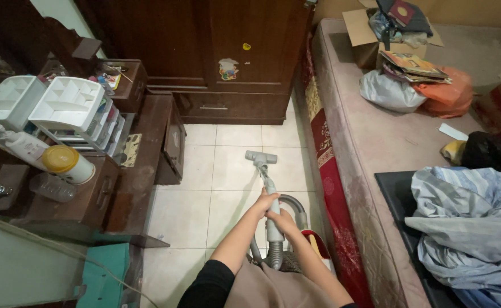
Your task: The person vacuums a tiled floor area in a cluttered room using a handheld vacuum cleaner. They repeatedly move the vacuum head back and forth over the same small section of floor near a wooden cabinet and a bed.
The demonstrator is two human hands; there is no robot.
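bed [376, 142] along my right side, bare pinkish mattress, red patterned edge facing the floor. dark wooden wardrobe [205, 51] across the far end of the room, 2 stickers on its doors. pale tiled floor [205, 188] runs between them, narrow strip.

on the bed: crumpled blue striped cloth [467, 222] nearest me, lying partly on a black flat panel; further up, a white plastic bag [388, 92] touching an orange bag [447, 94], a stack of printed booklets on top, an open cardboard box [370, 34] behind.

left side: dark wooden dresser [79, 199], drawers at the front. on it 2 white compartment trays [68, 102] side by side, a white bottle with a yellow cap [68, 164] lying on its side, a clear glass just beside it.

vacuum cleaner: grey wand [268, 191] slopes from my hands down to the floor head [260, 157], which sits flat on the tiles, near the bed edge and well short of the wardrobe. grey ribbed hose loops behind my hands; red and white body low by the bed, partly hidden by my arms.

my left hand [263, 203] is wrapped around the wand, fingers curled tight on it. my right hand [283, 222] grips just below, toward me, fingers closed round the handle; fingertips hidden underneath.
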